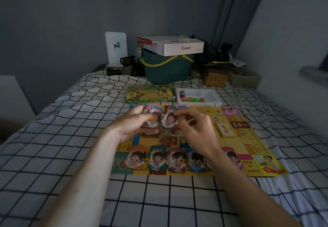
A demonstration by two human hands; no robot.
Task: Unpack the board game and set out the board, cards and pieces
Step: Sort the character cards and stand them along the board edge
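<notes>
Your left hand [132, 124] grips a stack of cards [150, 113] above the board [248, 138], which lies flat on the checked bedsheet [71, 138]. Your right hand [197, 129] pinches one card [168, 119] just beside the stack. Five card piles [158, 159] line the board's near edge. The game box [149, 93] and a tray of pieces [197, 96] sit just beyond it.

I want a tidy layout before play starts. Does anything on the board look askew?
Mostly orderly. The orange pile at the left end of the near row is fanned and tilted, unlike the squarer piles beside it. The board lies flat.
</notes>
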